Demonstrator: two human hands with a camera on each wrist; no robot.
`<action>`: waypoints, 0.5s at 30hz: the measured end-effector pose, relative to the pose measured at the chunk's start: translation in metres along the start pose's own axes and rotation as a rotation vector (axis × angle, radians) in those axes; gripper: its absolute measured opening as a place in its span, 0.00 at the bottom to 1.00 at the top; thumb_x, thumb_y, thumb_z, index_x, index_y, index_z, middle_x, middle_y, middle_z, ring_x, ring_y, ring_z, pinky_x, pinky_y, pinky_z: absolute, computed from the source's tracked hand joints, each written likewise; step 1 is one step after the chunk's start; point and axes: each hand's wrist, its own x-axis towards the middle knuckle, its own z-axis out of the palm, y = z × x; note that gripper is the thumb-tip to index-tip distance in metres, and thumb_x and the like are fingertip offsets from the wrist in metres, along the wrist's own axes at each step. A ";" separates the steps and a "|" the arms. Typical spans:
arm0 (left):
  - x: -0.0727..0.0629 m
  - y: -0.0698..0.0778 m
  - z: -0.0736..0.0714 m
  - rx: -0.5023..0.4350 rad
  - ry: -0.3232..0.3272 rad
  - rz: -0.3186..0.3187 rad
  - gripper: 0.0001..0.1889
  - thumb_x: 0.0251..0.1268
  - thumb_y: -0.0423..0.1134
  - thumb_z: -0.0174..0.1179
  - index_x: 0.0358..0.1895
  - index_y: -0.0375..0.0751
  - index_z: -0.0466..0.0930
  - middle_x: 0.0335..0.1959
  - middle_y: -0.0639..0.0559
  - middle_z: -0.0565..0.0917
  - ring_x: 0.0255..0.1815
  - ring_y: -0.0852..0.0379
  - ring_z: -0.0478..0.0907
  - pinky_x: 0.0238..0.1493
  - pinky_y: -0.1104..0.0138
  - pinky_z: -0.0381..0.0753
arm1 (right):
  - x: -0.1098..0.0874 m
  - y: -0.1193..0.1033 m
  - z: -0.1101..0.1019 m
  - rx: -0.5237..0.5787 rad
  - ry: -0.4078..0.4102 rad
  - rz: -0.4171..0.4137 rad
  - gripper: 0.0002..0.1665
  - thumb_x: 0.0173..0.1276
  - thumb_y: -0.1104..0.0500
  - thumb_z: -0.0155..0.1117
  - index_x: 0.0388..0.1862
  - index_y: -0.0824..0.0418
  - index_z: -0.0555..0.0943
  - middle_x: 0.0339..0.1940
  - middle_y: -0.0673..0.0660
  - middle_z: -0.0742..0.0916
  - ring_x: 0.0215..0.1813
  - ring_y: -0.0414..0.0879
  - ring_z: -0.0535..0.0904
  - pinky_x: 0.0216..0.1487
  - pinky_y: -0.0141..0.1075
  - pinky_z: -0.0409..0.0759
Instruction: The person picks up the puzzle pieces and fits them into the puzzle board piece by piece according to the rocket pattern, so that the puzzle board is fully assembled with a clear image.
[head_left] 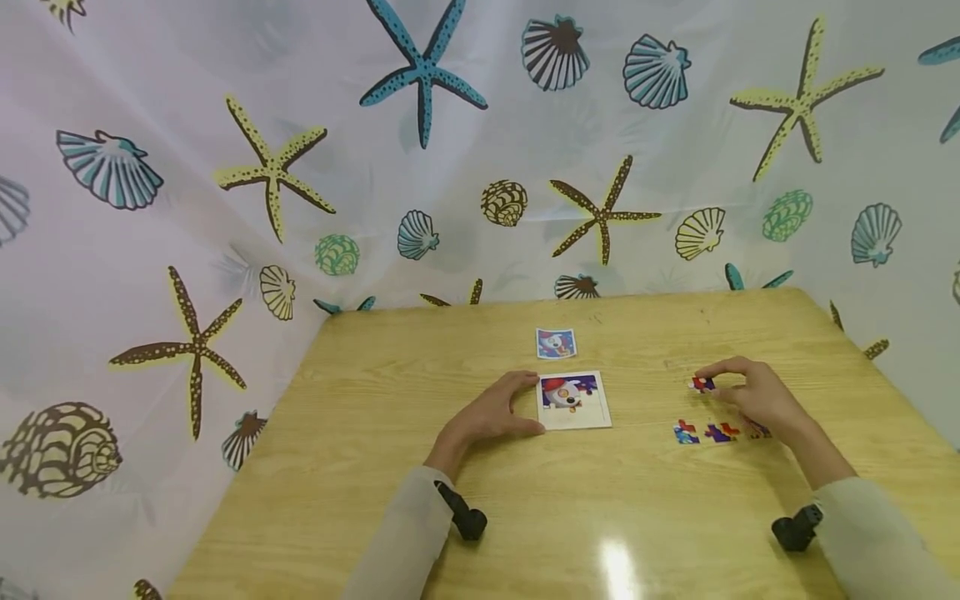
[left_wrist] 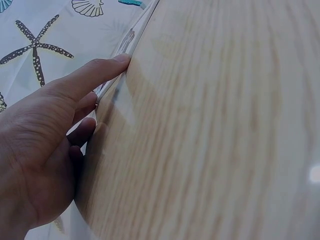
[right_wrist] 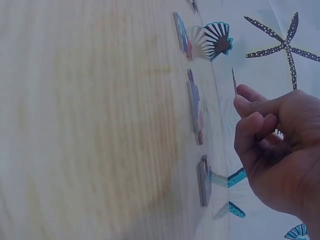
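Note:
A white square puzzle board [head_left: 592,419] lies on the table with its upper part filled by a picture of a white character in a red hat. My left hand [head_left: 491,410] holds the board at its left side, thumb by the near corner and fingers by the far one. To the right, my right hand [head_left: 757,398] pinches a red and dark-blue puzzle piece [head_left: 702,384] above the table, seen edge-on in the right wrist view. Below that hand lie a blue and red piece [head_left: 686,432], a purple and red piece [head_left: 722,432] and another piece [head_left: 756,429] partly hidden by the hand.
A small picture card [head_left: 555,343] with a similar character lies behind the board. The wooden table [head_left: 360,450] ends at a white curtain [head_left: 450,183] printed with starfish and shells. Light glares off the table's near part.

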 end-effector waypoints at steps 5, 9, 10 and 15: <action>0.001 0.002 -0.002 -0.001 -0.010 -0.007 0.49 0.59 0.54 0.76 0.81 0.46 0.62 0.82 0.48 0.60 0.84 0.47 0.53 0.81 0.50 0.56 | 0.008 -0.007 0.010 0.045 -0.024 0.025 0.20 0.78 0.70 0.56 0.67 0.69 0.79 0.76 0.75 0.67 0.13 0.40 0.60 0.15 0.35 0.67; 0.001 0.002 -0.003 -0.001 -0.007 -0.006 0.49 0.59 0.53 0.76 0.81 0.46 0.62 0.82 0.48 0.60 0.84 0.47 0.53 0.81 0.49 0.56 | 0.015 -0.012 0.018 0.062 -0.038 0.024 0.21 0.78 0.69 0.56 0.67 0.66 0.79 0.76 0.73 0.68 0.14 0.40 0.60 0.15 0.33 0.65; 0.002 0.002 -0.003 -0.001 -0.005 -0.005 0.49 0.59 0.53 0.76 0.81 0.46 0.62 0.82 0.48 0.60 0.84 0.47 0.53 0.81 0.49 0.56 | 0.016 -0.014 0.021 0.064 -0.039 0.018 0.21 0.78 0.69 0.56 0.67 0.66 0.79 0.76 0.73 0.68 0.13 0.40 0.60 0.14 0.33 0.65; 0.002 0.002 -0.003 0.006 -0.009 -0.007 0.49 0.59 0.54 0.76 0.81 0.47 0.62 0.82 0.48 0.60 0.84 0.47 0.53 0.82 0.50 0.55 | 0.022 -0.021 0.033 0.089 -0.052 -0.010 0.20 0.78 0.71 0.56 0.65 0.68 0.80 0.75 0.74 0.69 0.13 0.41 0.60 0.14 0.34 0.66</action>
